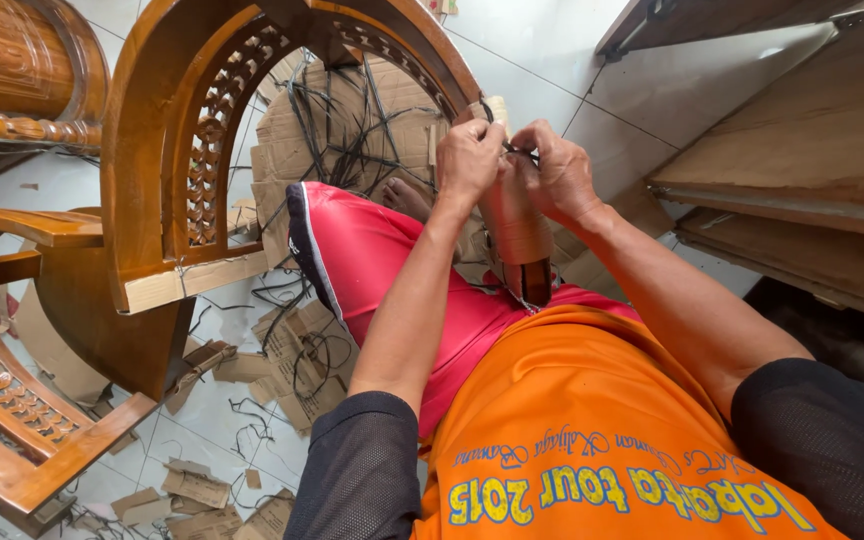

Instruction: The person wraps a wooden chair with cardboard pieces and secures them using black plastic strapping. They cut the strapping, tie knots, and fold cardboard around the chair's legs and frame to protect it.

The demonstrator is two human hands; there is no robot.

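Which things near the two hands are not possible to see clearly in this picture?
Head view:
- Brown roll: its upper end is covered by the left hand and right hand.
- Thin black strand between the fingertips: too small to identify.
- Carved wooden chair: cut off by the top and left edges.

- The left hand (467, 160) is raised in front of the chest, fingers curled into a loose fist, knuckles turned up and outward.
- The right hand (555, 172) sits just beside it, the two nearly touching, with thumb and fingertips pinched together.
- Both forearms are bare and reach forward, converging from wide-set elbows toward the hands.
- Both wrists are bent slightly inward.
- Dark mesh sleeves cover the upper arms down to about the elbows.
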